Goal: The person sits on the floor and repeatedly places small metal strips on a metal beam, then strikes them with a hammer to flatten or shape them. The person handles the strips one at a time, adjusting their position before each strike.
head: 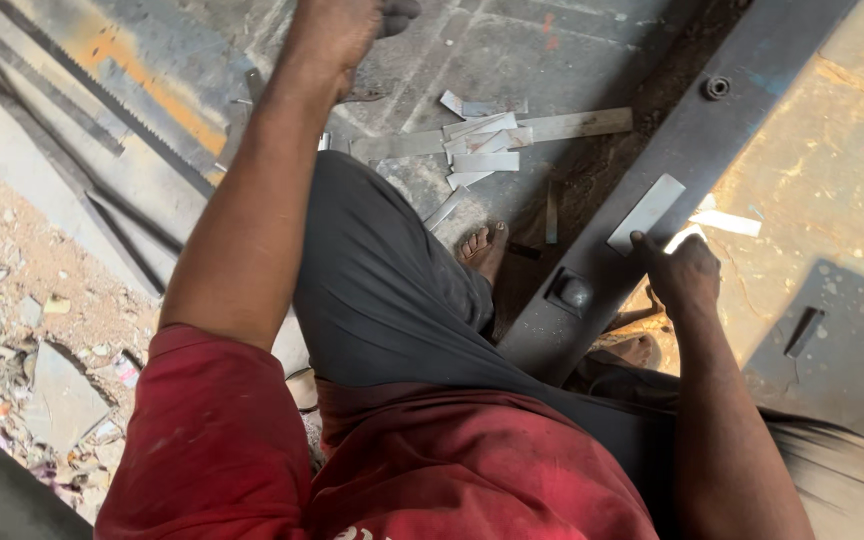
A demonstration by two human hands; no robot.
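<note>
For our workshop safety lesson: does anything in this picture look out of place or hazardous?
Yes. Cut metal strips lie scattered loose on the floor, close to the person's bare foot. Broken rubble is heaped at the left edge.

Strip (645, 213) on beam (692, 150), rt.
</note>
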